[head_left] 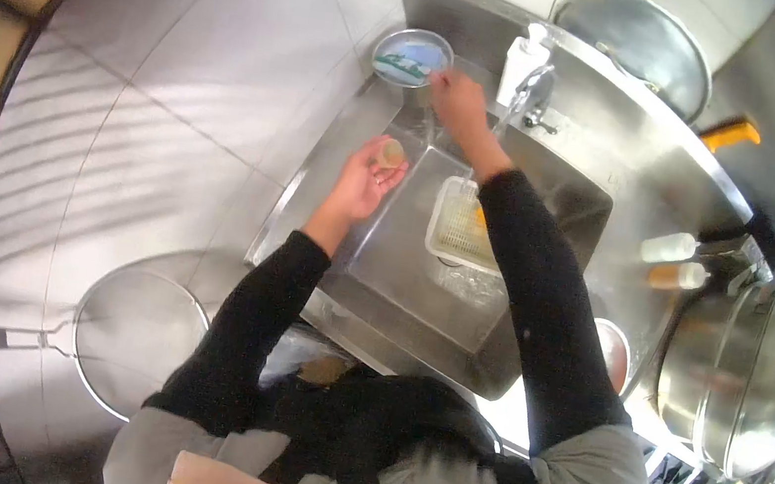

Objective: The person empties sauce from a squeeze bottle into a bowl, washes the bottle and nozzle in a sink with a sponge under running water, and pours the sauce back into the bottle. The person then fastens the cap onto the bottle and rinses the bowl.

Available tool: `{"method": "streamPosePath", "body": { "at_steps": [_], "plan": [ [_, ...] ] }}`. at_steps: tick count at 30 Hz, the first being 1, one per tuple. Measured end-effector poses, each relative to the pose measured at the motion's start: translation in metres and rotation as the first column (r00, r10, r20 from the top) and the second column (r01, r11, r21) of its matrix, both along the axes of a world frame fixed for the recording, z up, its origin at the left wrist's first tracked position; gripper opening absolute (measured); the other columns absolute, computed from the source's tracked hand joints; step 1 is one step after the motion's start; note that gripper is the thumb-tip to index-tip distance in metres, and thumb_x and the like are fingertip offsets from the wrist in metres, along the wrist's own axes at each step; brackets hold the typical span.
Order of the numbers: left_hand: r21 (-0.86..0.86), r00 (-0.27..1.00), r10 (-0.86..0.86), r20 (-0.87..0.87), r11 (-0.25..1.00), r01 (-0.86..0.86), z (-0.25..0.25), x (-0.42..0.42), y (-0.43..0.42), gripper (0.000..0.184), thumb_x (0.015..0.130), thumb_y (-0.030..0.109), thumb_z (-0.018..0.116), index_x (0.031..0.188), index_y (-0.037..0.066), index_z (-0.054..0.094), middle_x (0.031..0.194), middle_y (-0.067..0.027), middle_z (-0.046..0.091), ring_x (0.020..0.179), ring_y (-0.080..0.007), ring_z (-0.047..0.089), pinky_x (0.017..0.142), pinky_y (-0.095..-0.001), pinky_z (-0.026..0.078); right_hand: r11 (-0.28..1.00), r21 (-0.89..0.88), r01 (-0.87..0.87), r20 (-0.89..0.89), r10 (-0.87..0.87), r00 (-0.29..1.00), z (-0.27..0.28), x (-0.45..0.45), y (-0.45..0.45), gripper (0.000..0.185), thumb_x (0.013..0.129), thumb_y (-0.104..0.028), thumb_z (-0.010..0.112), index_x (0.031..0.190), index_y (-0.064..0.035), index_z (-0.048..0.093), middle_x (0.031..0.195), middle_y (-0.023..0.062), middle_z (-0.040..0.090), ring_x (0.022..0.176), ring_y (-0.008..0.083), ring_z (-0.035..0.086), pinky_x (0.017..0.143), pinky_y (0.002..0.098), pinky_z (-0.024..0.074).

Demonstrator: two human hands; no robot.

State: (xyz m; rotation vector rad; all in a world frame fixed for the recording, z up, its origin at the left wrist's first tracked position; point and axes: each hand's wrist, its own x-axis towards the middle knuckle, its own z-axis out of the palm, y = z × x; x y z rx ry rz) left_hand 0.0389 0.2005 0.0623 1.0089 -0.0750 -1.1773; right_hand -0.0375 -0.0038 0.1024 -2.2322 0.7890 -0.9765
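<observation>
My left hand [365, 184] is wrapped round a small, pale, round cup [392, 154] over the left side of the steel sink [383, 271]. My right hand [460, 111] reaches to the back of the sink, fingers drawn together beside the rim of a round metal bowl [384, 41]. Whether anything is between those fingers is hidden. In the bowl lies a blue, white and green packet or cloth [408, 63]. Water seems to run from the faucet [533, 86], just right of my right hand. A white plastic basket [443, 240] with something yellow in it sits under my right forearm.
A white pump bottle [523, 60] stands behind the faucet. To the right are two squeeze bottles [673, 275], large steel bowls [738, 375] and an orange-handled tool [730, 136]. A round metal lid [637, 49] leans at the back. A large strainer [137, 340] is at the lower left.
</observation>
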Motion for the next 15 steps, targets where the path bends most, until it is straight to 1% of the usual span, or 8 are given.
{"method": "streamPosePath", "body": {
  "at_steps": [2, 3, 5, 6, 10, 12, 13, 15],
  "plan": [
    [-0.005, 0.999, 0.016, 0.031, 1.0, -0.016, 0.005, -0.001, 0.009, 0.034, 0.098, 0.026, 0.053, 0.126, 0.006, 0.052, 0.114, -0.013, 0.061, 0.102, -0.0278, 0.063, 0.092, -0.0386, 0.052, 0.934, -0.347, -0.091, -0.048, 0.079, 0.996, -0.009, 0.054, -0.038, 0.022, 0.086, -0.024, 0.064, 0.087, -0.0027, 0.069, 0.089, 0.0166, 0.071, 0.081, 0.0374, 0.068, 0.071, 0.0483, 0.0536],
    [0.004, 0.999, 0.0, 0.052, 1.0, -0.001, 0.009, 0.001, 0.014, 0.034, 0.098, 0.026, 0.053, 0.126, 0.006, 0.052, 0.114, -0.013, 0.061, 0.102, -0.0278, 0.063, 0.092, -0.0386, 0.052, 0.938, -0.34, -0.069, -0.026, 0.064, 0.998, -0.014, 0.067, -0.041, 0.022, 0.086, -0.024, 0.064, 0.087, -0.0027, 0.069, 0.089, 0.0166, 0.071, 0.081, 0.0374, 0.068, 0.071, 0.0483, 0.0536],
    [0.023, 0.999, 0.024, 0.024, 0.999, -0.025, 0.015, 0.005, 0.028, 0.041, 0.095, 0.031, 0.061, 0.127, 0.008, 0.051, 0.109, -0.0094, 0.062, 0.099, -0.0259, 0.063, 0.094, -0.0367, 0.051, 0.968, -0.173, -0.183, -0.236, 0.14, 0.962, -0.022, 0.09, -0.048, 0.02, 0.083, -0.019, 0.062, 0.089, -0.0024, 0.07, 0.087, 0.0158, 0.071, 0.082, 0.0363, 0.069, 0.071, 0.0481, 0.0541],
    [0.028, 0.999, 0.014, 0.048, 0.999, -0.016, 0.018, 0.009, 0.033, 0.041, 0.095, 0.031, 0.061, 0.127, 0.008, 0.051, 0.109, -0.0094, 0.062, 0.099, -0.0259, 0.063, 0.094, -0.0367, 0.051, 0.97, -0.173, -0.17, -0.212, 0.132, 0.968, -0.033, 0.103, -0.053, 0.02, 0.083, -0.019, 0.062, 0.089, -0.0024, 0.07, 0.087, 0.0158, 0.071, 0.082, 0.0363, 0.069, 0.071, 0.0481, 0.0541],
    [0.1, 0.998, 0.042, 0.051, 0.994, -0.047, 0.017, 0.023, 0.039, 0.036, 0.095, 0.03, 0.059, 0.123, 0.007, 0.055, 0.108, -0.01, 0.062, 0.099, -0.0261, 0.063, 0.09, -0.0358, 0.053, 0.936, -0.349, -0.038, -0.313, -0.078, 0.946, -0.052, 0.128, -0.065, 0.027, 0.079, -0.018, 0.06, 0.093, 0.0024, 0.07, 0.09, 0.0184, 0.071, 0.089, 0.0379, 0.068, 0.075, 0.0496, 0.0537],
    [0.054, 0.996, 0.089, -0.011, 0.995, -0.089, 0.006, 0.028, 0.035, 0.034, 0.096, 0.03, 0.056, 0.121, 0.008, 0.056, 0.108, -0.0094, 0.063, 0.099, -0.0256, 0.063, 0.088, -0.0348, 0.053, 0.989, -0.1, -0.111, -0.281, 0.079, 0.957, -0.053, 0.13, -0.07, 0.025, 0.079, -0.02, 0.061, 0.091, 0.0003, 0.07, 0.095, 0.0192, 0.069, 0.089, 0.0368, 0.067, 0.079, 0.0465, 0.0525],
    [0.041, 0.998, 0.056, -0.013, 0.998, -0.055, 0.003, 0.028, 0.029, 0.032, 0.096, 0.03, 0.054, 0.12, 0.008, 0.057, 0.107, -0.0089, 0.064, 0.099, -0.0251, 0.063, 0.087, -0.0341, 0.052, 0.946, -0.293, -0.141, -0.156, 0.098, 0.983, -0.041, 0.126, -0.071, 0.027, 0.078, -0.018, 0.057, 0.091, 0.0024, 0.068, 0.095, 0.0224, 0.068, 0.091, 0.04, 0.067, 0.078, 0.0484, 0.0533],
    [0.037, 0.999, 0.025, -0.034, 0.999, -0.024, 0.0, 0.028, 0.002, 0.032, 0.097, 0.03, 0.05, 0.118, 0.008, 0.058, 0.105, -0.0095, 0.065, 0.094, -0.0235, 0.064, 0.081, -0.0317, 0.053, 0.938, 0.277, -0.21, 0.134, 0.179, 0.975, -0.006, 0.095, -0.074, 0.027, 0.077, -0.016, 0.059, 0.094, 0.002, 0.067, 0.096, 0.025, 0.066, 0.093, 0.0428, 0.064, 0.08, 0.046, 0.0529]
  ]
}}
